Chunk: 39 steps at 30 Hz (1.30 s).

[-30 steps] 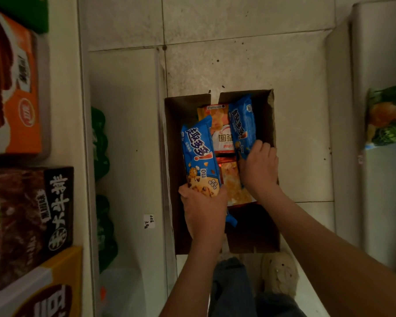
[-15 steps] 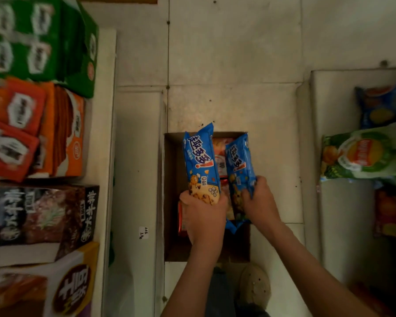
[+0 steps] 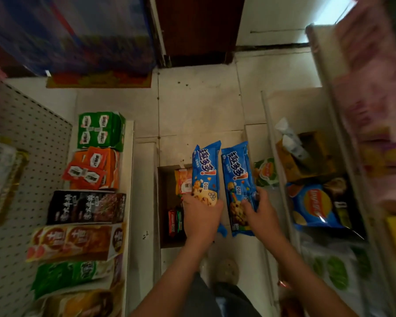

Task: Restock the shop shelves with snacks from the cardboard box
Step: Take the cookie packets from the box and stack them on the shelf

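My left hand [image 3: 201, 217] grips the lower end of a blue cookie packet [image 3: 205, 168], which points away from me above the cardboard box [image 3: 166, 193]. My right hand [image 3: 260, 210] grips a second blue cookie packet [image 3: 236, 172] just to the right of the first. Both packets are lifted out of the box. The open box sits on the tiled floor between the shelves. An orange snack pack [image 3: 183, 180] and a red and green packet [image 3: 175, 221] lie inside it.
The left shelf [image 3: 126, 202] carries green, orange, black and brown snack boxes against a pegboard. On the right shelf [image 3: 284, 184] lie a blue chip bag [image 3: 313, 205], a green chip bag [image 3: 264, 171] and a small open carton [image 3: 306, 156]. A dark door stands ahead.
Both hands have raised the two blue packets out of the box and moved them slightly apart. My view has tilted up, showing more of both shelves and the door.
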Available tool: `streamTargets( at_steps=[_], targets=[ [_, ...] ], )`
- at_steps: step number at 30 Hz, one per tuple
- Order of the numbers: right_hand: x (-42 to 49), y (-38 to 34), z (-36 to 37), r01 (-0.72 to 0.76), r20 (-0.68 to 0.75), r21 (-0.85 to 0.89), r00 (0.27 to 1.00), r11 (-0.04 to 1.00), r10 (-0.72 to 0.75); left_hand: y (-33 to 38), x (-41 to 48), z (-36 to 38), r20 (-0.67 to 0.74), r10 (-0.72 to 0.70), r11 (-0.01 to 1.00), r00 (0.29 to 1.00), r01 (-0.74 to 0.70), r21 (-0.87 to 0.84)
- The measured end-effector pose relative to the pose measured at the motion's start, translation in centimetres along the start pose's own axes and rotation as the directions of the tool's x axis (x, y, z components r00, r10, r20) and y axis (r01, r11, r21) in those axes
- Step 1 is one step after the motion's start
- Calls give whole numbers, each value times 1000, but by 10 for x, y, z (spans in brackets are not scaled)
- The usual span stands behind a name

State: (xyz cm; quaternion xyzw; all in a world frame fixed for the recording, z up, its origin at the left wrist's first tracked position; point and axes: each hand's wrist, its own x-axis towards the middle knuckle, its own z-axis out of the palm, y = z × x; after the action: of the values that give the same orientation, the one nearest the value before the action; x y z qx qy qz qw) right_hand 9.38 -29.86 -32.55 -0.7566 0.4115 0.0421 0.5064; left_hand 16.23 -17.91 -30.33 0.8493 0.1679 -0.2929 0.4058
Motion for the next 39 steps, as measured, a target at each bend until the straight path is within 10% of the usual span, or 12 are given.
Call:
streamTargets(
  at_steps=[11, 22, 39],
  targets=[
    [-142, -29, -73, 38, -193, 22, 981, 999, -33, 30, -116, -23, 280, 67, 997, 958, -71, 6],
    [-297, 39, -78, -293, -369, 97, 877, 951, 308, -22, -241, -3, 615, 7, 948, 789, -201, 247],
    [-559, 184, 8, -316, -387, 766, 470, 560, 794, -238, -440, 2, 840, -126, 437, 528, -730, 525]
  ],
)
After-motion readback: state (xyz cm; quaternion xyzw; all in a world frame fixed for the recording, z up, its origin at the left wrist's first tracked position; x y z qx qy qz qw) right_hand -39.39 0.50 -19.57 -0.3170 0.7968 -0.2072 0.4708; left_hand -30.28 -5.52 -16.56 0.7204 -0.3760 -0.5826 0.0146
